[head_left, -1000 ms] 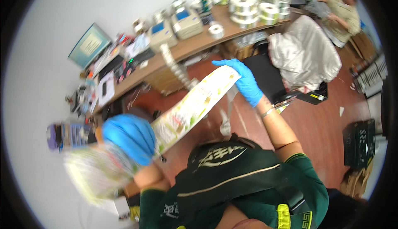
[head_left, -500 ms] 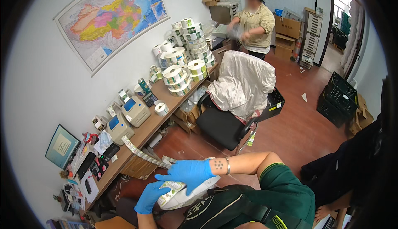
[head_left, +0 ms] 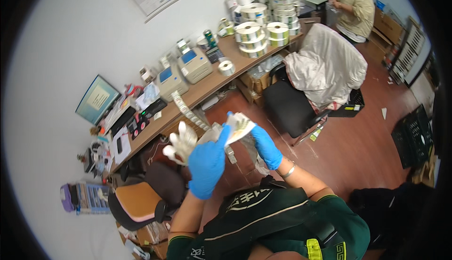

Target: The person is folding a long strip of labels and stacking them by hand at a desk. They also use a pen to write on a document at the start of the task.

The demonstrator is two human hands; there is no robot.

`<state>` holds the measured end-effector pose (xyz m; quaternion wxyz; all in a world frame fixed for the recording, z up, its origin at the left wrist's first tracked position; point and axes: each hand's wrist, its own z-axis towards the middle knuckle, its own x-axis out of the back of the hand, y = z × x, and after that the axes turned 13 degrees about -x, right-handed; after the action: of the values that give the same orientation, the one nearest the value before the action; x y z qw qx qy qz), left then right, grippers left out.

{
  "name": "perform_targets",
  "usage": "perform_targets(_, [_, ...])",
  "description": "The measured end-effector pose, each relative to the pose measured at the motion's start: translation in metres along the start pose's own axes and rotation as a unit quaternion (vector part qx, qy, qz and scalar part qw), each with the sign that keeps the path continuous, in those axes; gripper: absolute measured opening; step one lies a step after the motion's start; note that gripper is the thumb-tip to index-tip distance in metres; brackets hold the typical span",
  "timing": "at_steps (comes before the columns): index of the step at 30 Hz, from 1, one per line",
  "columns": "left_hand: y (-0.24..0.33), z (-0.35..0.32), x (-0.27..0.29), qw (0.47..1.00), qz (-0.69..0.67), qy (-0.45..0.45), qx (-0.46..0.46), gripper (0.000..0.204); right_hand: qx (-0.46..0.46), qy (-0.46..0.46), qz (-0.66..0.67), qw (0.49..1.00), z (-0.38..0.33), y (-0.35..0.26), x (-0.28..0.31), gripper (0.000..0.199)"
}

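Note:
My left hand (head_left: pixel 206 168), in a blue glove, is raised in front of me with its index finger pressed against a white label strip (head_left: pixel 240 127) printed in green. My right hand (head_left: pixel 267 148), gloved too, grips the right edge of that strip with the thumb side up. Beside my left hand is a pale white thing with several finger-like lobes (head_left: pixel 181 144); its kind is unclear, and the hand partly hides it. A hanging ribbon of labels (head_left: pixel 188 111) runs from a label printer (head_left: pixel 170 83) down toward my hands. Motion blurs the held piece somewhat.
The long desk (head_left: pixel 219 83) carries a second printer (head_left: pixel 194 65), a monitor (head_left: pixel 98 100) and stacked label rolls (head_left: pixel 254 38). A black chair (head_left: pixel 287 109) draped with silvery cloth stands right, an orange-seated chair (head_left: pixel 136 201) lower left. A person (head_left: pixel 356 10) stands at the far right.
My hands have moved apart and up; earlier they overlapped around a white and green printed piece. The view has swung, shifting the desk rightward. The other person now stands side-on.

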<state>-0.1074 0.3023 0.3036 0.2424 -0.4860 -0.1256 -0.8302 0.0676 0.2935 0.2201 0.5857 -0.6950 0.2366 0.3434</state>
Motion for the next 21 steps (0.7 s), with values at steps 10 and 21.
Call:
perform_targets(10, [0.031, -0.019, -0.065, 0.997, -0.040, -0.044, -0.045, 0.042, 0.105, 0.038, -0.126, 0.986, -0.014, -0.008, -0.037, 0.052])
perform_targets(21, [0.005, -0.033, -0.054, 0.899, -0.395, 0.108, 0.154, 0.047, 0.034, -0.195, -0.219, 0.956, -0.036, -0.054, -0.028, 0.049])
